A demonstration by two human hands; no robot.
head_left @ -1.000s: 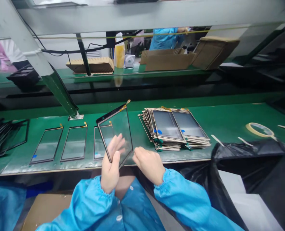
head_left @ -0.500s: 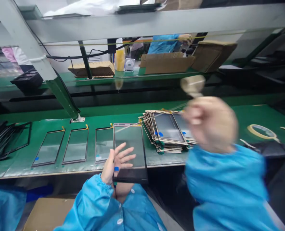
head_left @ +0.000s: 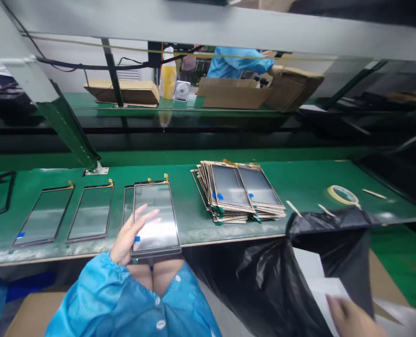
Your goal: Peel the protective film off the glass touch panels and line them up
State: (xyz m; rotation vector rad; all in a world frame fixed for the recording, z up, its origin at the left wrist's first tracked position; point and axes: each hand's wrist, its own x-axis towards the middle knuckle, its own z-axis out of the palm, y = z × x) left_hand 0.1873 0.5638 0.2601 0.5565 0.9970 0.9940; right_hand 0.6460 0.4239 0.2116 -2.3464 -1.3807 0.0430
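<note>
A thin touch-screen glass panel (head_left: 162, 201) with a dark border, a blue tab and an orange flex tail rests on my left hand (head_left: 126, 239). That hand supports it from beneath at the left edge; the fingers show through the glass. Low at the right, my right hand (head_left: 352, 318) is smeared by motion beside white sheets (head_left: 323, 288) in an open black plastic bag (head_left: 264, 271). Whether it grips anything does not show. More glass panels (head_left: 91, 210) lie on the green bench left of my left hand, one partly covered by the held panel.
Stacked panels with pale frames (head_left: 231, 185) stand mid-bench. A tape roll (head_left: 343, 195) and a thin stick (head_left: 374, 194) lie to the right. A slanted post (head_left: 67, 126) meets the bench at left. Across the partition, a person in a blue sleeve (head_left: 234, 61) is by cardboard boxes (head_left: 232, 93).
My right hand has swung from above the bench down to the bag; the pale strip and curled piece raised with it no longer show. The view has shifted right.
</note>
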